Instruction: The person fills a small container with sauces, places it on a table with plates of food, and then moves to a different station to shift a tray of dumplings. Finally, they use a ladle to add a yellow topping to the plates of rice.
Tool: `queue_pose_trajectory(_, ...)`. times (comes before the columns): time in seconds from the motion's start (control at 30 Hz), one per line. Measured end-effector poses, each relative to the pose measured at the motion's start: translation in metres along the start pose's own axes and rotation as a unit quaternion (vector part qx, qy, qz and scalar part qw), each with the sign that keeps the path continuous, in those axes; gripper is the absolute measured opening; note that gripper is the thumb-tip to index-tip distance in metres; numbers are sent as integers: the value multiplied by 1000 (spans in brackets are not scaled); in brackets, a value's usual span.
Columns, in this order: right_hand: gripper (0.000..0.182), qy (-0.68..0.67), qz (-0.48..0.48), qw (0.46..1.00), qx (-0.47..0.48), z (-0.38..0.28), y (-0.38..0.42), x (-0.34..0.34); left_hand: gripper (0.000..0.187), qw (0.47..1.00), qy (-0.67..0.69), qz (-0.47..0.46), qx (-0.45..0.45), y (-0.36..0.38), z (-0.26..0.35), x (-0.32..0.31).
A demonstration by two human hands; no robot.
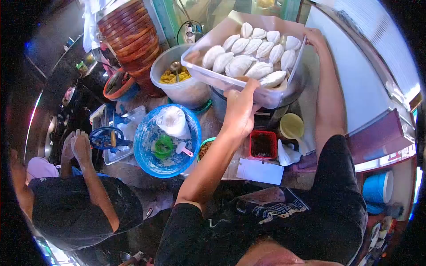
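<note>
Left fingers [252,84]: curling round clear plastic tub [207,76]
Right fingers [312,33]: gripping its rim
Pleated white dumplings [239,65]: lying shaped inside
Yellow filling [168,78]: apparently remaining

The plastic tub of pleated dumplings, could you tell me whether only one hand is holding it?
No, the left hand holds the near side of the tub and the right hand its far right corner.
</note>
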State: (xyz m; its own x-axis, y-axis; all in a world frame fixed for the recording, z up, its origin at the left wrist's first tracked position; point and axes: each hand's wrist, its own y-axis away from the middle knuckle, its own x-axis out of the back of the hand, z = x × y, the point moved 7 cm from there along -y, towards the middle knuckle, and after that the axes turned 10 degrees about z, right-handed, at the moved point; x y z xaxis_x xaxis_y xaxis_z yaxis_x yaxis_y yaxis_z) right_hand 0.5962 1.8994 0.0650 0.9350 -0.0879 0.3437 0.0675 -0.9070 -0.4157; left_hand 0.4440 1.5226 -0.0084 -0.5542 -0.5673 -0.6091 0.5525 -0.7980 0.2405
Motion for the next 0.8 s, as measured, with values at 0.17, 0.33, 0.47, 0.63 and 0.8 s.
queue_pose_trajectory(0.17, 30, 23, -18, 999, -33, 26, -9, -10, 32, 995, 32, -65, 61, 2, 2, -19)
queue_pose_trajectory(0.33, 26, 65, -61, 996, 11, 23, -29, -25, 34, 987, 52, -76, 130, -9, 0, -16)
queue_pose_trajectory(0.47, 19, 108, -102, 988, 30, 27, -50, -37, 32, 982, 39, -104, 151, -14, -2, -22)
queue_pose_trajectory(0.63, 16, 157, -131, 978, 48, 44, -82, -51, 41, 975, 31, -145, 167, -9, -9, -32)
queue_pose_trajectory(0.8, 19, 243, -170, 955, 33, 39, -84, -59, 43, 964, 33, -171, 200, 20, 7, -34)
